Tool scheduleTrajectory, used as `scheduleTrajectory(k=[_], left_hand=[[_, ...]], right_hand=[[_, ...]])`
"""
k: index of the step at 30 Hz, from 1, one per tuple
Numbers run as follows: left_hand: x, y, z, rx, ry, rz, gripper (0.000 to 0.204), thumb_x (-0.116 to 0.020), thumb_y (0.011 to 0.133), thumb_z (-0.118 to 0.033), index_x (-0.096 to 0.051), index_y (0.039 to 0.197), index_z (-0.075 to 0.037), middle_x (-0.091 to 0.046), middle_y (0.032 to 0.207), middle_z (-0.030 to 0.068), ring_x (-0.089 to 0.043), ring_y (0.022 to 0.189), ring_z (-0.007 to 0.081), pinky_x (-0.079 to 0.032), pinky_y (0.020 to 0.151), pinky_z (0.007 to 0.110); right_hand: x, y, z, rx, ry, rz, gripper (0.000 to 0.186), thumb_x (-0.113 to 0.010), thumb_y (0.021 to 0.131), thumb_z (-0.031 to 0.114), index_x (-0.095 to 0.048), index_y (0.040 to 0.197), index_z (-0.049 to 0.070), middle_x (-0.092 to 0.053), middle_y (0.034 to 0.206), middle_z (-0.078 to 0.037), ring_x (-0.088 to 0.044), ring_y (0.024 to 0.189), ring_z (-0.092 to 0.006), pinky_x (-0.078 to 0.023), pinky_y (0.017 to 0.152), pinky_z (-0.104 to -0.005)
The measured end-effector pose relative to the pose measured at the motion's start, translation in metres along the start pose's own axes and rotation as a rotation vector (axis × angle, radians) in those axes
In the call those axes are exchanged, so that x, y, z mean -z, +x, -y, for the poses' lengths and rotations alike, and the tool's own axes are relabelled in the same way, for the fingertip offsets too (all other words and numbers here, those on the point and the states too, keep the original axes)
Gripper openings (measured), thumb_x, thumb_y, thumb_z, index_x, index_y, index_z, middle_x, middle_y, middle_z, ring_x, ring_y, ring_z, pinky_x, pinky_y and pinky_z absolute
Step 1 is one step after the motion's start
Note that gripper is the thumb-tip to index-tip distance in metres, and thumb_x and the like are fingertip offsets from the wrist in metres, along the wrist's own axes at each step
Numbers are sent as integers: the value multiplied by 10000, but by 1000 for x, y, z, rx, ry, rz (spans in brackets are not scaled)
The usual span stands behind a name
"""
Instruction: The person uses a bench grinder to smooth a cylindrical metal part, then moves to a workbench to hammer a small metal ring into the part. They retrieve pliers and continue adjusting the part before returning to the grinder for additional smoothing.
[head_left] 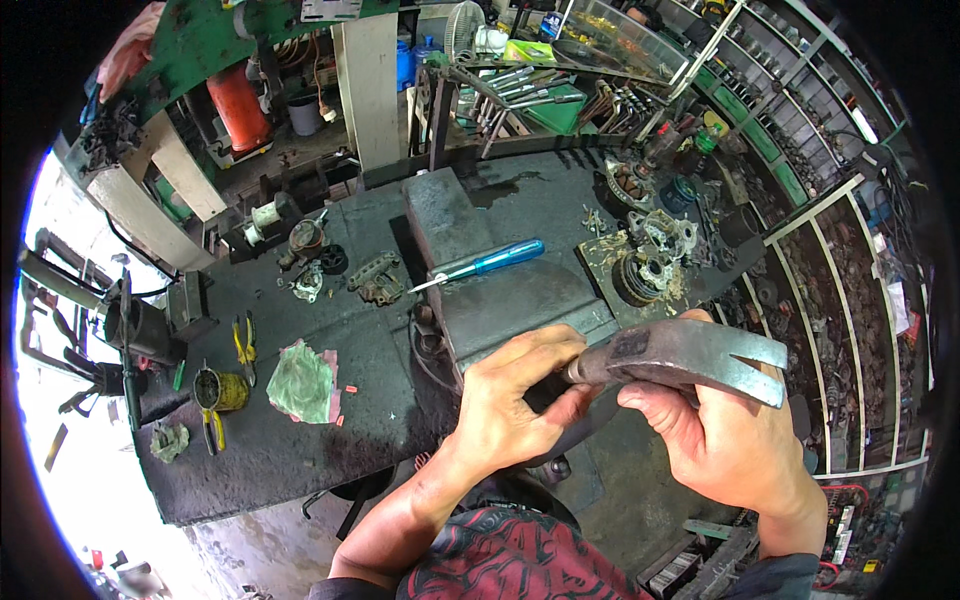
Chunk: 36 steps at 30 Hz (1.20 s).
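My left hand (500,410) is closed around a small metal cylindrical piece (577,371) at the near edge of a heavy steel vise (440,205). Just to its right, my right hand (735,450) grips a claw hammer (660,350); its handle is hidden behind the hand. The hammer head lies sideways over the metal piece, claw toward the right, and I cannot tell whether they touch. A blue-handled screwdriver (500,258) rests on top of the vise.
The dark workbench (350,455) holds yellow-handled pliers (245,350), a yellow can (222,390), a green cloth (303,385), a casting (378,280) and dismantled motor parts (650,270). Behind it is a rack of wrenches (520,95). Metal shelving (830,340) lines the right side.
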<state>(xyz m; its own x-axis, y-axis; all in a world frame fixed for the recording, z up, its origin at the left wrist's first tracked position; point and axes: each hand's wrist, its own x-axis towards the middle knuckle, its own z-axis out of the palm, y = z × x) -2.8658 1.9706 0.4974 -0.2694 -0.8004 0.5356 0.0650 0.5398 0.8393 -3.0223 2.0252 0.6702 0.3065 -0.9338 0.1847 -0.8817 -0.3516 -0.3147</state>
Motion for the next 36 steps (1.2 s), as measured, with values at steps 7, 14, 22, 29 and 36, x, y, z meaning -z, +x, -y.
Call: scheduleTrajectory(k=[7, 14, 22, 29, 36], left_hand=[[0, 1, 4, -5, -97, 17, 372, -846, 741, -38, -728, 1094, -27, -740, 1132, 148, -734, 1030, 305, -577, 908, 371], [-1, 1, 0, 1, 1, 19, 338, -839, 739, -35, -728, 1058, -8, -738, 1133, 127, -727, 1025, 279, -571, 899, 360], [0, 2, -1, -20, -41, 26, 360, -862, 752, -57, -740, 1090, -28, -726, 1158, 128, -724, 1016, 277, -570, 890, 361], [1, 3, -2, 19, -51, 41, 362, -865, 752, -62, -751, 1094, -26, -736, 1134, 134, -729, 1022, 275, -566, 910, 364], [1, 5, -2, 16, -52, 26, 356, -864, 748, -69, -756, 1083, -22, -742, 1128, 139, -731, 1028, 279, -566, 919, 365]], right_hand=[[17, -4, 21, -141, 275, -446, 317, -674, 1006, 333, -654, 943, 23, -682, 918, -122, -561, 681, -155, -449, 616, -275], [-5, -11, -8, -51, 47, -98, 196, -745, 950, 189, -736, 1088, 51, -730, 1030, -126, -710, 867, -351, -565, 775, -407], [3, -24, -1, -128, 138, -206, 214, -741, 973, 204, -740, 1107, 37, -742, 1020, -132, -715, 848, -283, -558, 757, -365], [2, -22, -1, -44, 157, -202, 222, -768, 946, 204, -740, 1106, 52, -742, 1031, -121, -729, 842, -300, -572, 717, -375], [-2, -10, -5, -3, -14, -28, 277, -778, 931, 229, -716, 1109, 27, -694, 994, -143, -702, 794, -294, -547, 713, -366]])
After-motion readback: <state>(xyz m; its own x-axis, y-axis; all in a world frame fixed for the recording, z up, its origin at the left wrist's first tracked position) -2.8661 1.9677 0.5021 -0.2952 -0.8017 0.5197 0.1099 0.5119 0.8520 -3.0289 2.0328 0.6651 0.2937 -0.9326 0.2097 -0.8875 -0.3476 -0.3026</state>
